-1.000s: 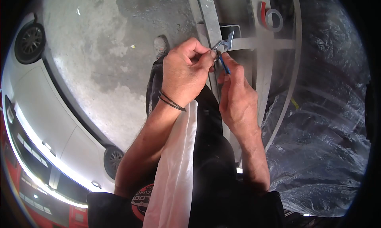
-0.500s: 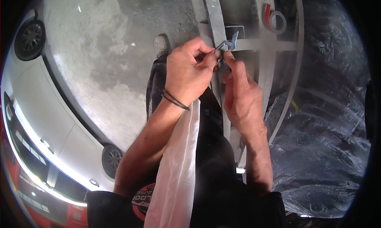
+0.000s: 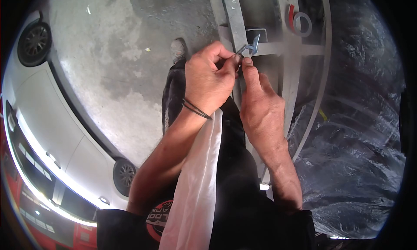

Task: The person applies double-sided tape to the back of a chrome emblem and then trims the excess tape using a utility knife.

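A small bent blue-grey piece (image 3: 254, 45), apparently metal, juts up beside a frame bar, with a thin stem running toward my fingers. My left hand (image 3: 209, 78) is closed, thumb and forefinger pinching the end of that stem. Close against it, my right hand (image 3: 263, 108) is also closed, its thumb tip at the near side of the piece. The curled right fingers hide whatever lies inside them. Below my left wrist hangs a long strip of white cloth (image 3: 195, 189).
Under my hands runs a grey metal frame (image 3: 292, 76) with a roll of tape (image 3: 302, 25) on it. Clear plastic sheeting (image 3: 352, 163) covers the right side. A white car (image 3: 56, 115) stands at the left on the concrete floor (image 3: 108, 54).
My right hand has shifted slightly left and turned a little, its thumb moving closer to the left fingertips. The left hand keeps its pinch. The view has moved slightly.
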{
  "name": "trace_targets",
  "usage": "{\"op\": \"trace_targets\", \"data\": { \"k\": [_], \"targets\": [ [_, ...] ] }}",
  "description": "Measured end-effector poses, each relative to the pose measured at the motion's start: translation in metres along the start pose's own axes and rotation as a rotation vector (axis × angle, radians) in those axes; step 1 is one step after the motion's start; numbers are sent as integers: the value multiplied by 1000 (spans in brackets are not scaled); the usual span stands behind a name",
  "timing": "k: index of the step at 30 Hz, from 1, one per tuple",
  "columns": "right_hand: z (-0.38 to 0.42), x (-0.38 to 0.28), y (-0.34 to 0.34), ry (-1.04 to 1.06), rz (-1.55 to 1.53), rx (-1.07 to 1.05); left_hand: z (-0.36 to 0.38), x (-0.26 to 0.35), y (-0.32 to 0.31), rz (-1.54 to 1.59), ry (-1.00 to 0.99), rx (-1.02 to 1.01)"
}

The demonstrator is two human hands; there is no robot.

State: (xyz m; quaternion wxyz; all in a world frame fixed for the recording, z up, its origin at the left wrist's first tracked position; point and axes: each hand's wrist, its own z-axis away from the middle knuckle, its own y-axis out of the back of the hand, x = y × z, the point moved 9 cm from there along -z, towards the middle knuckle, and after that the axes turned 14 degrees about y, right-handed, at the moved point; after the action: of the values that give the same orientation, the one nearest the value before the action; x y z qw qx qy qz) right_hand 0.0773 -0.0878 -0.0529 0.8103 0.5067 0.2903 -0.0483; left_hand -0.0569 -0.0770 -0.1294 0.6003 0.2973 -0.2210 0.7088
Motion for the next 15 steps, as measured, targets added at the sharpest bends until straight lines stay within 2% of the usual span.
{"op": "trace_targets", "data": {
  "k": [5,7,15],
  "targets": [
    [9,2,-2,-6,-40,10,3,4,4,39,-20,29],
    [11,1,-3,-6,-21,33,3,4,2,-56,40,-3],
    [22,2,-12,21,75,45,2,1,2,-53,24,0]
  ]
}}
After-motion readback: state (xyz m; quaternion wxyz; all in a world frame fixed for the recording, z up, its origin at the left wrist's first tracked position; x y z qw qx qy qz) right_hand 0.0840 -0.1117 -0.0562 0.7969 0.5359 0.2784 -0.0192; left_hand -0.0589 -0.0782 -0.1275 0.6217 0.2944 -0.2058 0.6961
